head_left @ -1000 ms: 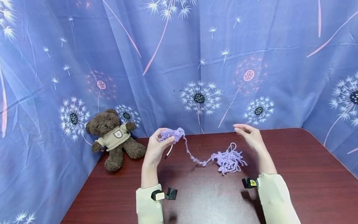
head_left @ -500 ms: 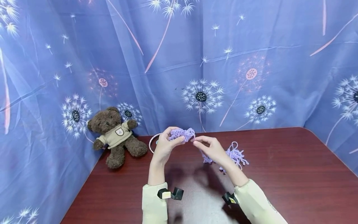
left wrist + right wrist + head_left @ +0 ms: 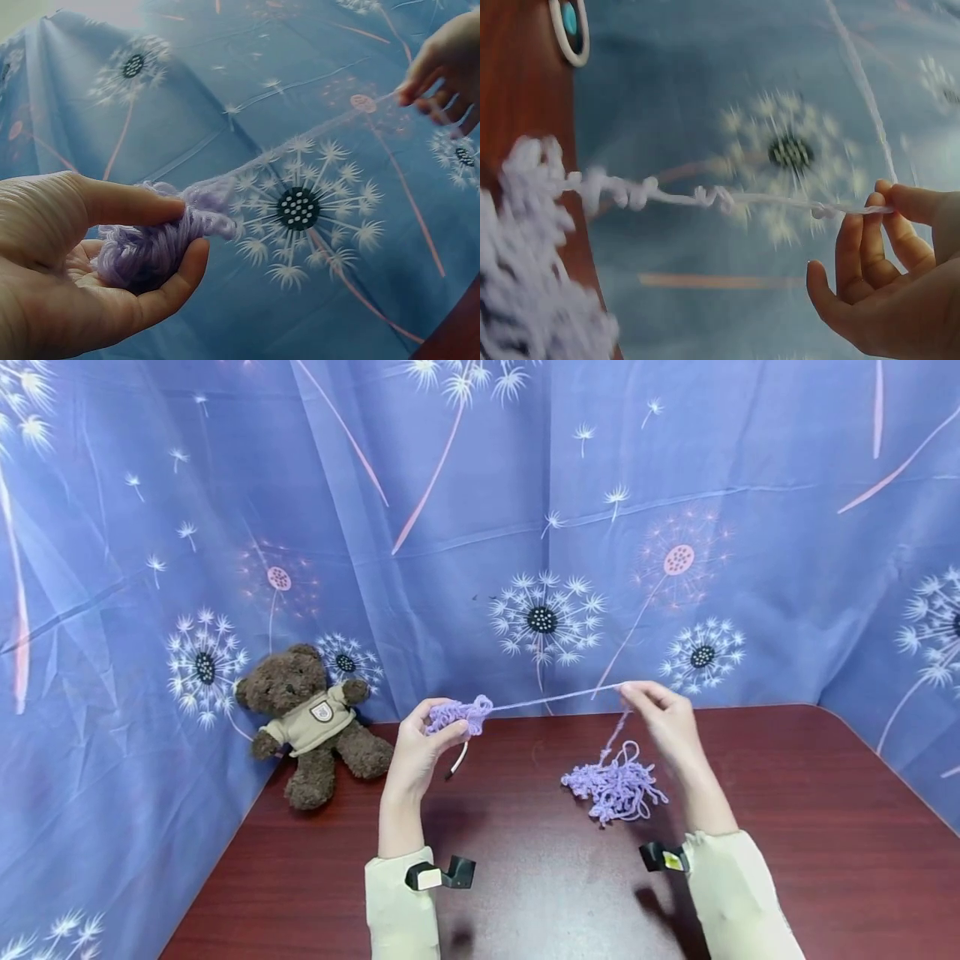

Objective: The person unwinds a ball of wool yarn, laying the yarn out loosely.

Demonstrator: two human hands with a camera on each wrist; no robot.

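My left hand [image 3: 417, 752] grips a bunched hank of lilac yarn [image 3: 154, 251], thumb on one side and fingers curled round the other. From it a strand of yarn [image 3: 555, 699] runs taut to the right. At its other end my right hand [image 3: 670, 727] pinches the strand between thumb and fingertips, raised above the back of the table. Below the pinch the yarn [image 3: 705, 197] continues, kinked and knotted, down to a loose tangled heap of lilac yarn [image 3: 617, 787] on the table.
A brown teddy bear [image 3: 307, 722] in a beige top leans against the patterned blue curtain [image 3: 450, 610] at the table's back left. A white loop with a turquoise piece [image 3: 571, 22] lies by the table edge, partly hidden behind my left hand.
My right hand came in to the bunch at my left hand, took hold of the strand, then drew it out to the right until taut. My left hand shifted slightly right and back.
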